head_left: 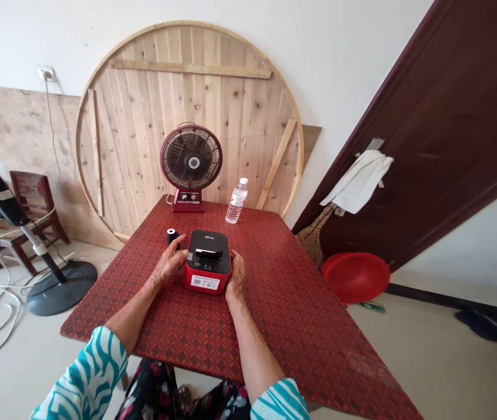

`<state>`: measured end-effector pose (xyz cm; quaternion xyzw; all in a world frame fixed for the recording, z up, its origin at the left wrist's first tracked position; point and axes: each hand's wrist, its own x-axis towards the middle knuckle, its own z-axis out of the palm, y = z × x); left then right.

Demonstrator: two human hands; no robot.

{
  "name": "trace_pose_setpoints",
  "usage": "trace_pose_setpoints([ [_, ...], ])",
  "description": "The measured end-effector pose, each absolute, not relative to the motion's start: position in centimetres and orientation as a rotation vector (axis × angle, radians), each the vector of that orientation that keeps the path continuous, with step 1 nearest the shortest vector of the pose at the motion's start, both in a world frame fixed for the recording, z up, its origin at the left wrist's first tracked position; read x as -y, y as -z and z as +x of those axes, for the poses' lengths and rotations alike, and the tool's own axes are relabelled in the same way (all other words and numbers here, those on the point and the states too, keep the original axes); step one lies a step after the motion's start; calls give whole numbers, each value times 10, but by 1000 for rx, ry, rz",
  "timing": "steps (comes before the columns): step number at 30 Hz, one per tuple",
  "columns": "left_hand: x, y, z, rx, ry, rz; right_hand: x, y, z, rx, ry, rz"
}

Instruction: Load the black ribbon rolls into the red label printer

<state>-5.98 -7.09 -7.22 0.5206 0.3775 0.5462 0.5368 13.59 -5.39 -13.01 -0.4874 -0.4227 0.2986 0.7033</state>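
Note:
A red-and-black box-shaped machine (208,256) sits on the table in front of me, with a small black piece on its dark lid and a white label with a printed code on its front. My left hand (170,263) is at its left edge, index finger stretched out and thumb touching the side. Against the right side rests my right hand (237,279), its fingers curved along the wall and partly hidden. Just beyond my left fingers stands a small dark roll with a white top (171,235).
The table (283,303) has a red patterned cover. Toward its far edge stand a red desk fan (191,160) and a clear water bottle (237,201). A black pedestal stand (58,286) with cables is at left. A red basin (356,277) lies at right.

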Motion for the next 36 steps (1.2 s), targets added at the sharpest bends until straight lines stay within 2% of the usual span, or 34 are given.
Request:
trace_pose_setpoints([
  [9, 58, 83, -67, -876, -1137, 1107, 54, 128, 134, 898, -740, -1125],
  [20, 60, 75, -62, -886, -1128, 924, 52, 129, 134, 909, -755, -1137],
  [36, 63, 76, -58, -901, -1176, 960, 52, 130, 135, 944, -737, -1150],
])
